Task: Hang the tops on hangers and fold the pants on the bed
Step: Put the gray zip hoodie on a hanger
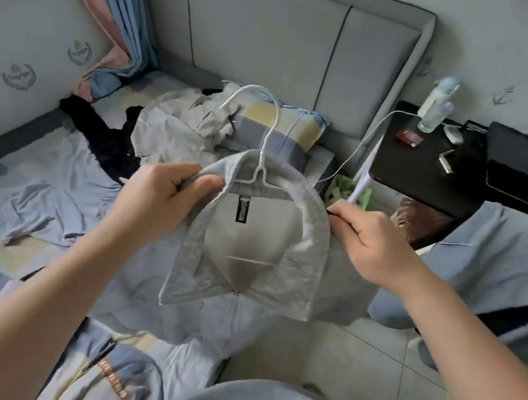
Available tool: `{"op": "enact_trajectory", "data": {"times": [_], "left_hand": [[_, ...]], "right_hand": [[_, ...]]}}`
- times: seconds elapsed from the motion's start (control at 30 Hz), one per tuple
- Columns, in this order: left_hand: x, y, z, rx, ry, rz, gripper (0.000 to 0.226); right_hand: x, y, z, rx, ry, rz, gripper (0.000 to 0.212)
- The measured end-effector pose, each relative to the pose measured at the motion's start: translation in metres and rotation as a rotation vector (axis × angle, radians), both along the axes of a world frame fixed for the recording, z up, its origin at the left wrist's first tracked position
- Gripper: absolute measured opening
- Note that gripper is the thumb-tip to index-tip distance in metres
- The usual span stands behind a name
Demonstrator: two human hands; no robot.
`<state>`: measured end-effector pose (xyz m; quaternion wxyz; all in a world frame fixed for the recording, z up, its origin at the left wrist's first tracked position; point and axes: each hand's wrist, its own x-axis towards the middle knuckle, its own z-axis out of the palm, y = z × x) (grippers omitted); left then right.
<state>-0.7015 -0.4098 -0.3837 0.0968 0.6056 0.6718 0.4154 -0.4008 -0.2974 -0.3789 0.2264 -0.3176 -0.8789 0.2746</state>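
My grey top on its hanger, held over the bed's right edge

Head view: my left hand (pixel 166 194) pinches the soft, ribbed knit collar of the grey zip top (pixel 245 266), and my right hand (pixel 367 237) grips its shoulder. The thin white wire hanger (pixel 265 151) sits inside the neck with its hook curving upward. A black label (pixel 242 209) carries vertical white lettering too blurred to read. Crumpled grey cloth (pixel 177 124) lies near the head of the checked bed (pixel 9 228).
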Motion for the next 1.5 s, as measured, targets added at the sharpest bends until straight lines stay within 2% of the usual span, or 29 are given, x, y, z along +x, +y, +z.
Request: {"op": "enact_trajectory", "data": {"times": [0.13, 0.33, 0.4, 0.43, 0.7, 0.93, 1.03, 1.17, 1.23, 1.3, 1.4, 1.5], "left_hand": [[0.039, 0.038, 0.001, -0.051, 0.097, -0.185, 0.058], [0.091, 0.082, -0.019, -0.141, 0.075, -0.428, 0.052], [0.153, 0.109, -0.026, -0.189, 0.098, -0.564, 0.045], [0.158, 0.110, -0.027, -0.199, 0.076, -0.573, 0.043], [0.359, 0.156, -0.043, -0.130, 0.147, -0.939, 0.011], [0.544, 0.177, -0.055, -0.142, 0.110, -1.033, 0.012], [0.620, 0.171, -0.058, -0.200, 0.017, -1.032, 0.019], [0.697, 0.150, -0.053, -0.352, -0.076, -1.032, 0.053], [0.722, 0.145, -0.051, -0.387, -0.080, -1.065, 0.067], [0.740, 0.145, -0.049, -0.489, -0.051, -1.153, 0.069], [0.756, 0.145, -0.047, -0.799, -0.039, -1.325, 0.068], [0.769, 0.145, -0.045, -0.858, -0.108, -1.429, 0.068]], "right_hand": [[0.056, -0.020, -0.011, -0.122, 0.133, -0.200, 0.026], [0.144, -0.049, -0.005, -0.205, 0.194, -0.465, 0.031], [0.208, -0.067, -0.001, -0.182, 0.227, -0.625, 0.035], [0.217, -0.070, -0.004, -0.195, 0.231, -0.622, 0.036], [0.386, -0.146, 0.000, -0.181, 0.298, -1.006, 0.025], [0.502, -0.209, 0.000, -0.137, 0.295, -1.346, 0.029], [0.534, -0.230, 0.006, -0.150, 0.334, -1.449, 0.031], [0.564, -0.245, 0.015, -0.158, 0.366, -1.550, 0.045], [0.572, -0.248, 0.018, -0.160, 0.406, -1.584, 0.038], [0.580, -0.246, 0.020, -0.185, 0.453, -1.620, 0.037], [0.589, -0.230, 0.017, -0.204, 0.604, -1.713, 0.035], [0.595, -0.202, 0.016, -0.183, 0.804, -1.808, 0.028]]}}
